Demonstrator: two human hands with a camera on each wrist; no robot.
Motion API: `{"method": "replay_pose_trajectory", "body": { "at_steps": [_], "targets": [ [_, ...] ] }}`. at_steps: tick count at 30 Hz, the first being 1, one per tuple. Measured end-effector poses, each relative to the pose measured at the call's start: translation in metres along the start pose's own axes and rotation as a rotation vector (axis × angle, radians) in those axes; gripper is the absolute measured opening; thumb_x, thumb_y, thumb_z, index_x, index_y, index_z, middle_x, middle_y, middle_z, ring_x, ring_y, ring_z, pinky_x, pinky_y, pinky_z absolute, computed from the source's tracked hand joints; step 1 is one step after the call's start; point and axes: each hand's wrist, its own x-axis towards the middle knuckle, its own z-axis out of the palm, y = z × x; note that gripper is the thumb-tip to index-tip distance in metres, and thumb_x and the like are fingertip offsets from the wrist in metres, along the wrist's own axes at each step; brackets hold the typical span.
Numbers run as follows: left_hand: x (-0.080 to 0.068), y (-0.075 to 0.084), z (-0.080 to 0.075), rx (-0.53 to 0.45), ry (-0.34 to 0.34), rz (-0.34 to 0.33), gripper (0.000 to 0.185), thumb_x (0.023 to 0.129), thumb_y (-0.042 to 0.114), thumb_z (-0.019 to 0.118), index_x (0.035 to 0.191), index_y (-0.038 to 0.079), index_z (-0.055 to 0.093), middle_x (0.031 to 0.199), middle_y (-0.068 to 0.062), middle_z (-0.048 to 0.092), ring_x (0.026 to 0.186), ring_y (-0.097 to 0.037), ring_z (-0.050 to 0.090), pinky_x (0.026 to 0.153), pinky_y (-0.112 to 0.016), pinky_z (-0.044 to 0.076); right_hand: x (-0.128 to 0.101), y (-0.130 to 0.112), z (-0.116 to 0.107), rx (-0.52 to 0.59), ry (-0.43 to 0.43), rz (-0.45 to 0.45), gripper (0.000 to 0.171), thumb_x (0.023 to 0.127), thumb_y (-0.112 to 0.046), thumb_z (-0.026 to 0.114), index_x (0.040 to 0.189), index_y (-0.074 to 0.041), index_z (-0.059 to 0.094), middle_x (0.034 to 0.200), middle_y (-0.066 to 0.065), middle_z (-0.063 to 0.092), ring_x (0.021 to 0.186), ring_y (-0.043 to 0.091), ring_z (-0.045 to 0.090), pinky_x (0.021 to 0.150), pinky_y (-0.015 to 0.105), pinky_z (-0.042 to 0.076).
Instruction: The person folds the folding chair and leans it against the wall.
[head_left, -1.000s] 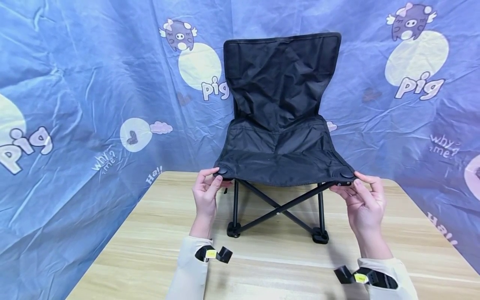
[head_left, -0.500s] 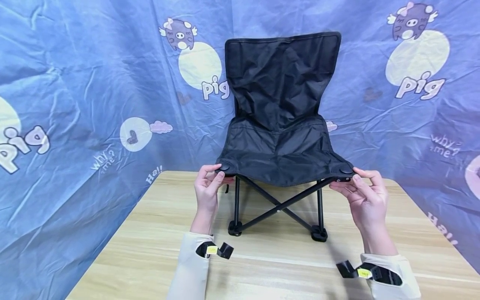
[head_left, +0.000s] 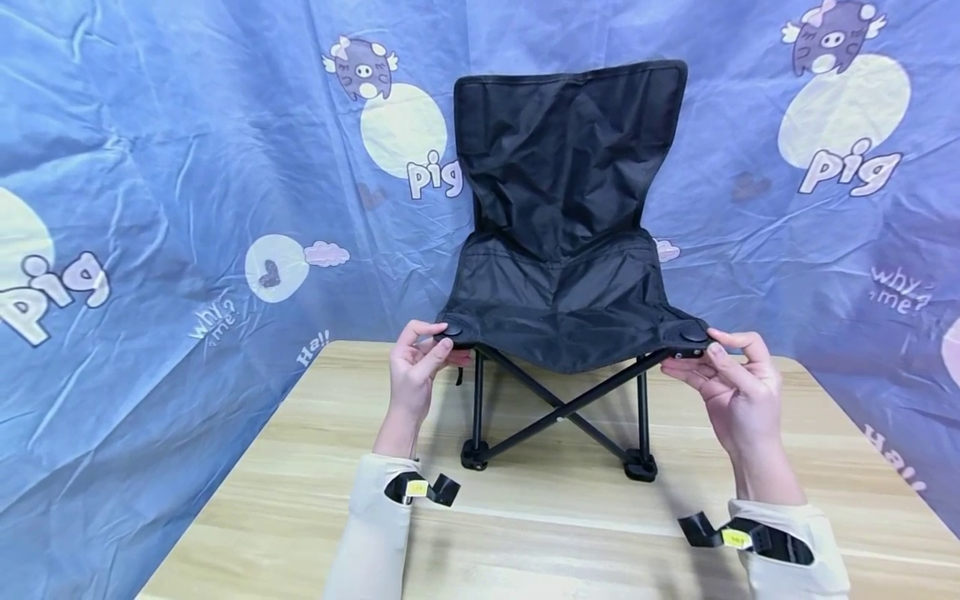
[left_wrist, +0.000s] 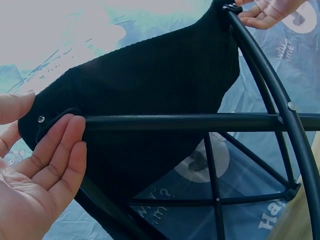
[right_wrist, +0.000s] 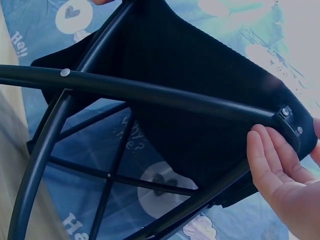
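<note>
A black folding chair (head_left: pixel 562 267) stands unfolded on the table, its fabric back upright and its crossed tube legs spread. My left hand (head_left: pixel 416 367) pinches the seat's front left corner between thumb and fingers. At the front right corner, my right hand (head_left: pixel 738 387) grips the seat in the same way. From below, the left wrist view shows the left fingers (left_wrist: pixel 62 145) curled under the corner beside a leg tube (left_wrist: pixel 175 122). In the right wrist view, the right fingers (right_wrist: pixel 272 155) lie under the riveted corner bracket (right_wrist: pixel 287 122).
The chair's feet (head_left: pixel 640 467) rest on a light wood table (head_left: pixel 555 542). Blue printed cloth (head_left: pixel 187 167) hangs close behind and along both sides. Each forearm wears a black strap with a small camera mount (head_left: pixel 420 489).
Both hands keep their hold on the front corners, which have risen slightly and drawn a little closer together. The front edge of the seat sags more, and the front feet stand slightly nearer each other.
</note>
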Motion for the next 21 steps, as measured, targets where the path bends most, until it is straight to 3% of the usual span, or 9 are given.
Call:
{"method": "replay_pose_trajectory", "body": {
  "at_steps": [21],
  "targets": [
    [0.0058, 0.0016, 0.0091, -0.008, 0.009, -0.006, 0.030, 0.090, -0.012, 0.051, 0.101, 0.013, 0.064, 0.079, -0.009, 0.073, 0.066, -0.019, 0.072, 0.064, -0.032, 0.062, 0.0087, 0.0001, 0.0054, -0.018, 0.010, 0.008, 0.027, 0.099, 0.018, 0.028, 0.114, 0.015, 0.050, 0.098, 0.039, 0.065, 0.086, 0.049, 0.069, 0.079, 0.053, 0.057]
  ]
}}
